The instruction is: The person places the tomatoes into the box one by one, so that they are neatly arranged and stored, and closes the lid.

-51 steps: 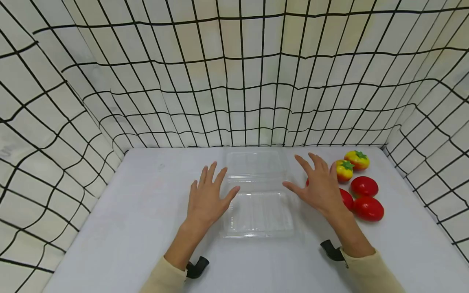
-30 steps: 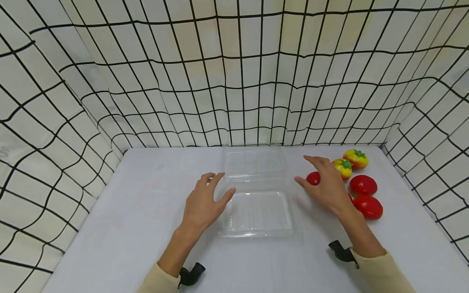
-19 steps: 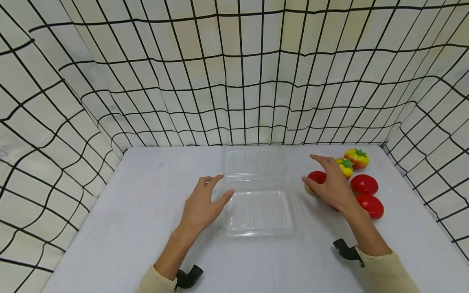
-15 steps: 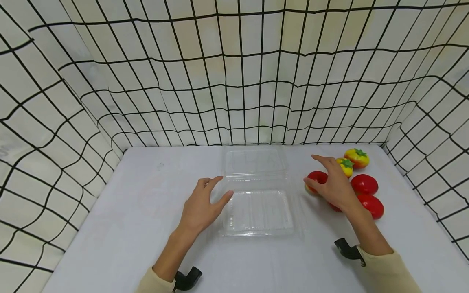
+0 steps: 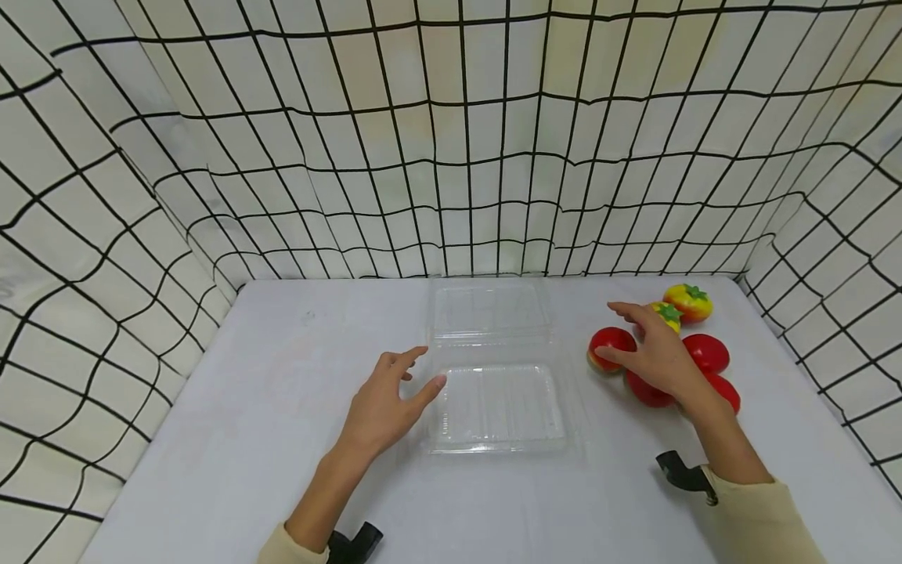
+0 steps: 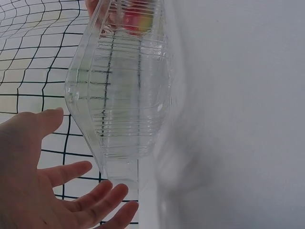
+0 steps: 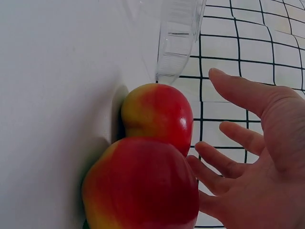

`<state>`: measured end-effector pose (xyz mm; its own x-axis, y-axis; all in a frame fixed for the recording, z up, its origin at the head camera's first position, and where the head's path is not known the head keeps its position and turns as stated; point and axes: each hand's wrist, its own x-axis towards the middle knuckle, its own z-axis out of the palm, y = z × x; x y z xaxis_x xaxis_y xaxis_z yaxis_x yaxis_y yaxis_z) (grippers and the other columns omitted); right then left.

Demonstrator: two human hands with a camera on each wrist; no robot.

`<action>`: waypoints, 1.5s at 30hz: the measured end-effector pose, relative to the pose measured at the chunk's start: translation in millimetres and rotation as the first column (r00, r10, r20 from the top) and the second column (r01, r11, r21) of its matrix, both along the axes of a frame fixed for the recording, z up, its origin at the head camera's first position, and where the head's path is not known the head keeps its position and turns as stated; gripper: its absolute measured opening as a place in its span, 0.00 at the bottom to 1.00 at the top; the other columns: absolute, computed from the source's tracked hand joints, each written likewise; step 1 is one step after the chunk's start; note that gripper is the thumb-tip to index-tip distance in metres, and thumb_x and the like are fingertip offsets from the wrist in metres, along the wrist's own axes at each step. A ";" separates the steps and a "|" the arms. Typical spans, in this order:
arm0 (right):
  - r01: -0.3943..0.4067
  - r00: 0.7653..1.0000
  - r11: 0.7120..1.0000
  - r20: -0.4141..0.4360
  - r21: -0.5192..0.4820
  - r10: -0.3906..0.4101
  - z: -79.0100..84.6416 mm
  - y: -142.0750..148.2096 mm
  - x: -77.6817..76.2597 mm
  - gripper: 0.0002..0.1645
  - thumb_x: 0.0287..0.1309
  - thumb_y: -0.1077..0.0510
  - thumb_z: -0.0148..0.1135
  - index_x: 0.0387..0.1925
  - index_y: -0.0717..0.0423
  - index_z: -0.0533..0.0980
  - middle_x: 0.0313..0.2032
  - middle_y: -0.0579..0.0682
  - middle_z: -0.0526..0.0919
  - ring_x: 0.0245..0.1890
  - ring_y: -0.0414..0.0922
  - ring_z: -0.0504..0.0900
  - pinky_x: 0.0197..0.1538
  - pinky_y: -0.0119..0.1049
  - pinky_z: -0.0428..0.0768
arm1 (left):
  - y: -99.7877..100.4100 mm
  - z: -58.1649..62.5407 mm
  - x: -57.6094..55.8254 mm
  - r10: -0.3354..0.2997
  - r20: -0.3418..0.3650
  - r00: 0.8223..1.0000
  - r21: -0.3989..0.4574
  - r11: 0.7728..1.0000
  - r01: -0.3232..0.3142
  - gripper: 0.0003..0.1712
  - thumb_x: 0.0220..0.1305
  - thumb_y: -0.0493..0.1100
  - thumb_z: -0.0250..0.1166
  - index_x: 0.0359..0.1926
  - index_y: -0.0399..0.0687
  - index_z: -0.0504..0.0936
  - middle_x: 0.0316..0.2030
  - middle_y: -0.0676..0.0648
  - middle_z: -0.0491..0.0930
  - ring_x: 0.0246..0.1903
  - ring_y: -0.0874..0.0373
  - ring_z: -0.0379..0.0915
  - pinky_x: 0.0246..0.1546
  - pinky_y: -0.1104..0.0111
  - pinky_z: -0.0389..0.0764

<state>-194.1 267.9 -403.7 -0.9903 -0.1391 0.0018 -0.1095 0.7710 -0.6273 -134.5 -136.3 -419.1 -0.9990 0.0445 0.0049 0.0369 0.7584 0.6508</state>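
My right hand [image 5: 662, 356] hovers over the red-and-yellow fruits at the right, its thumb overlapping the leftmost red fruit [image 5: 607, 341]. In the right wrist view the thumb and fingers are spread beside a large fruit [image 7: 143, 186] and another fruit [image 7: 157, 112], holding neither. My left hand [image 5: 380, 407] is raised at the left side of a clear plastic clamshell box [image 5: 496, 450]. Its fingers are apart with nothing between them, and they stay short of the box wall [image 6: 86, 114] in the left wrist view. The box lies open, lid [image 5: 489, 309] laid back.
Further right sit more red fruits [image 5: 707, 352], partly behind my right hand and forearm. Two yellow-orange fruits [image 5: 688, 301] with green leafy tops are at the back right. Black netting [image 5: 465, 164] rises behind and at both sides of the white table [image 5: 282, 392].
My right hand has moved right and slightly down over the fruits, exposing the leftmost red one. My left hand has drawn slightly down and left, its fingers bending more. Box stays put.
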 end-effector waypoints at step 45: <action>-0.075 0.979 0.997 0.189 0.011 0.071 -11.6 23.4 -14.1 0.53 0.54 0.46 0.79 0.76 0.52 0.64 0.68 0.68 0.71 0.67 0.70 0.69 0.50 0.60 0.88 | -14.3 -13.7 16.6 -0.163 0.070 0.984 0.307 0.942 0.134 0.52 0.56 0.57 0.80 0.77 0.55 0.66 0.52 0.45 0.78 0.47 0.58 0.78 0.45 0.72 0.82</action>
<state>-208.2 291.3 -415.3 -0.9598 -0.2092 -0.1869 -0.0470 0.7768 -0.6280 -117.9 -150.6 -432.8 -0.9777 0.2034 -0.0520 0.0624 0.5179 0.8531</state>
